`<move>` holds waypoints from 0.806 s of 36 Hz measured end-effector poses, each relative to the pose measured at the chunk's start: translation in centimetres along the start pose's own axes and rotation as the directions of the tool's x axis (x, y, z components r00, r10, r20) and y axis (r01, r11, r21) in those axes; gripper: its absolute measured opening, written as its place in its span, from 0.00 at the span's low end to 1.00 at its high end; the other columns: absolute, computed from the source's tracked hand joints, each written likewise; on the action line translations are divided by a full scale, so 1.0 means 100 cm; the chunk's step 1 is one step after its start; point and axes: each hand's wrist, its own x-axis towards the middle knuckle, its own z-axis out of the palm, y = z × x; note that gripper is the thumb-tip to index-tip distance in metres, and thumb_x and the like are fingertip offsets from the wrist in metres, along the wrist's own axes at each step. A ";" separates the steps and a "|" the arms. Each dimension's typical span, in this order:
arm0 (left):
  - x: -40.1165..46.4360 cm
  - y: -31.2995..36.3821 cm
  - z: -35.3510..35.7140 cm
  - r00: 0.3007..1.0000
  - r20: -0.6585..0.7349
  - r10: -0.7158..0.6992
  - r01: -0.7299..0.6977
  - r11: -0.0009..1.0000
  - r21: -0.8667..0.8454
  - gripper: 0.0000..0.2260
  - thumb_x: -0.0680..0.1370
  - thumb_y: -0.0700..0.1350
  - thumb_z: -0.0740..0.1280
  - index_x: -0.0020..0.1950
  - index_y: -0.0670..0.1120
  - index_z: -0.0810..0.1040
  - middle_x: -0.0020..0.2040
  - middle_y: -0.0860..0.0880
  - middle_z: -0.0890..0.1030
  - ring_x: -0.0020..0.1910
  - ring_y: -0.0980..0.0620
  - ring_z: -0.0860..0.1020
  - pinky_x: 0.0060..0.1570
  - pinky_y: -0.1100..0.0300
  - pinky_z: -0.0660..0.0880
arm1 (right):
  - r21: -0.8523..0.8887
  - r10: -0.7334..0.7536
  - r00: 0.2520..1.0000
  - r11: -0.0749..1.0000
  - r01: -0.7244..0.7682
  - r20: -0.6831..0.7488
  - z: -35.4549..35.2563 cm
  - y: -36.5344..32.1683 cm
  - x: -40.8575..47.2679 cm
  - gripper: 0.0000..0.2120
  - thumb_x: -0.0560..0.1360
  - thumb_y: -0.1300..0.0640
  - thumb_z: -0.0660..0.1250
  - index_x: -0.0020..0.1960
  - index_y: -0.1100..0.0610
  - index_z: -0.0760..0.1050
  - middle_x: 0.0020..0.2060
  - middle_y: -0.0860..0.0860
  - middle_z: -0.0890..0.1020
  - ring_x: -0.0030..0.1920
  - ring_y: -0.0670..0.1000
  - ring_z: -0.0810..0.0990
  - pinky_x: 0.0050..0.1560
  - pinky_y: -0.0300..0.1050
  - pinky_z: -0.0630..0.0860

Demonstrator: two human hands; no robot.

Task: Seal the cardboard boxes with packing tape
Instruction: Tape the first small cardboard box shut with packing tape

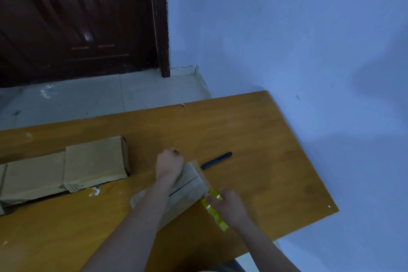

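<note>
Now the left hand (169, 164), fisted, presses the box (187, 185); at four o'clock the right hand (228, 205) grips yellow tape (215, 194).

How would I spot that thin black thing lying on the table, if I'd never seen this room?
Start at the orange-brown wooden table against the blue wall. Near its middle, hands work on a small cardboard box. Just past that box's far corner lies a slim black utility knife, on the bare wood. It is the only dark, stick-shaped thing there; everything near it is brown cardboard or yellowish tape.
</note>
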 end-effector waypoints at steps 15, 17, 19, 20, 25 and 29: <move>-0.058 -0.056 0.027 0.743 -0.217 0.633 -0.520 0.750 0.408 0.16 0.77 0.52 0.56 0.56 0.47 0.79 0.55 0.49 0.78 0.56 0.48 0.72 0.50 0.49 0.76 | 0.496 -0.187 0.971 0.863 0.090 0.150 0.006 -0.004 0.009 0.06 0.78 0.64 0.62 0.45 0.59 0.77 0.31 0.47 0.77 0.31 0.44 0.76 0.32 0.36 0.72; -0.059 -0.062 0.032 0.748 -0.221 0.626 -0.518 0.759 0.395 0.17 0.78 0.52 0.56 0.60 0.47 0.77 0.59 0.49 0.77 0.59 0.49 0.69 0.55 0.48 0.75 | 0.502 -0.203 0.966 0.859 0.097 0.161 0.004 -0.001 0.013 0.06 0.78 0.62 0.62 0.45 0.60 0.76 0.31 0.47 0.77 0.30 0.43 0.76 0.32 0.35 0.72; -0.058 -0.059 0.030 0.760 -0.226 0.610 -0.508 0.773 0.379 0.18 0.78 0.53 0.56 0.60 0.46 0.77 0.60 0.48 0.77 0.61 0.49 0.68 0.56 0.47 0.75 | 0.505 -0.218 0.959 0.857 0.099 0.183 0.003 0.000 0.016 0.07 0.78 0.59 0.63 0.43 0.59 0.76 0.30 0.46 0.78 0.31 0.44 0.77 0.32 0.36 0.72; -0.056 -0.057 0.030 0.764 -0.224 0.604 -0.502 0.776 0.382 0.19 0.77 0.55 0.57 0.61 0.46 0.77 0.60 0.49 0.77 0.61 0.49 0.68 0.57 0.47 0.75 | 0.510 -0.218 0.958 0.855 0.095 0.187 0.002 0.001 0.017 0.07 0.78 0.59 0.63 0.43 0.59 0.77 0.30 0.47 0.80 0.31 0.45 0.78 0.33 0.37 0.73; -0.057 -0.056 0.032 0.782 -0.186 0.594 -0.456 0.751 0.478 0.26 0.71 0.62 0.67 0.62 0.48 0.76 0.60 0.49 0.77 0.62 0.48 0.69 0.57 0.48 0.74 | 0.324 -0.177 0.976 0.937 0.127 0.129 0.014 0.012 0.031 0.10 0.78 0.56 0.63 0.41 0.57 0.79 0.33 0.52 0.81 0.34 0.48 0.78 0.37 0.42 0.73; -0.061 -0.055 0.036 0.758 -0.207 0.618 -0.434 0.715 0.548 0.32 0.65 0.61 0.76 0.62 0.45 0.77 0.60 0.48 0.78 0.62 0.49 0.67 0.57 0.48 0.75 | 0.213 -0.160 0.986 0.966 0.146 0.055 0.031 0.026 0.046 0.13 0.78 0.52 0.65 0.43 0.61 0.80 0.38 0.63 0.82 0.37 0.51 0.76 0.39 0.48 0.73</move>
